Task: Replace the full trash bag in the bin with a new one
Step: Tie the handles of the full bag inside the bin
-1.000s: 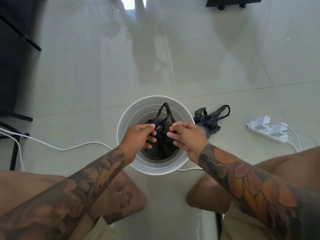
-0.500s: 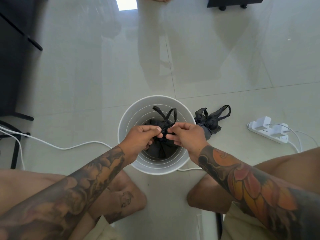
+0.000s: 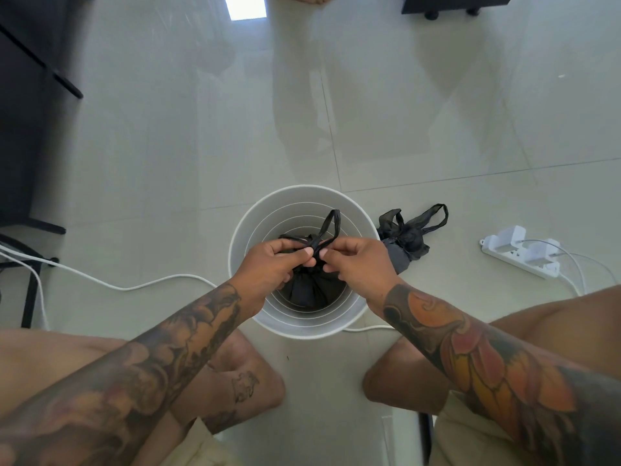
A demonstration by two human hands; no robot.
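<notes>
Glossy pale floor tiles (image 3: 168,156) extend beyond both hands; no legible writing or brand appears on any item. The round white bin (image 3: 258,210), with ribbed inner walls, sits directly beneath the hands; its near rim is partly covered by the wrists. Inside it, below the fingers, lies the black trash bag (image 3: 307,290), thin crinkled plastic gathered at the neck, with one handle loop rising beyond the knuckles. The left hand (image 3: 272,267) and right hand (image 3: 359,264) meet thumb to thumb, each pinching the bag's handles. Just outboard of the right hand, a second black bag (image 3: 408,235) lies crumpled on the floor. Further outboard sits a white power strip (image 3: 519,252); its cables run out of frame.
</notes>
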